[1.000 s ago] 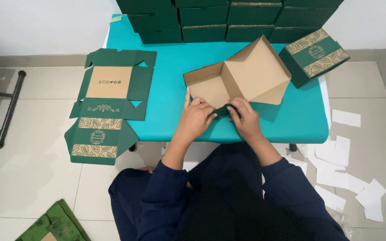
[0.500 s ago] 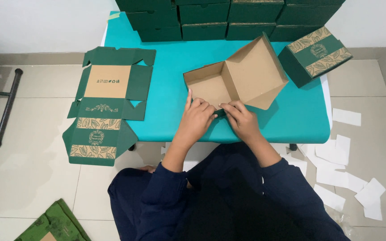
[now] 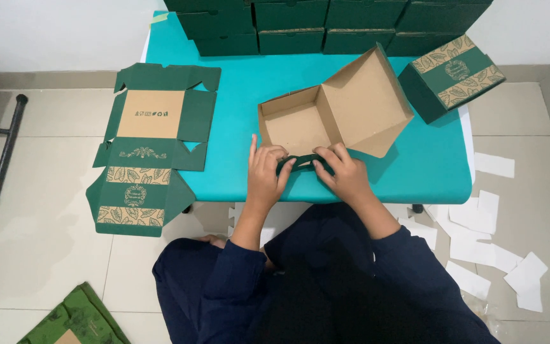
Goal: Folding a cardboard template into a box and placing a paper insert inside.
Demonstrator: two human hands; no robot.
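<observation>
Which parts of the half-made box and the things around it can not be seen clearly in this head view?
- Front wall of the half-folded box: covered by the left hand and right hand.
- Stacked green boxes: cut off by the top edge.
- Green flat on the floor: cut off by the bottom edge.

Head camera, looking steeply down from above

Worn on the person's head, it faces forward and down over the lap onto the turquoise table (image 3: 224,172), near enough that forearms fill the lower frame; floor tiles (image 3: 33,242) flank both sides; no second view
</observation>
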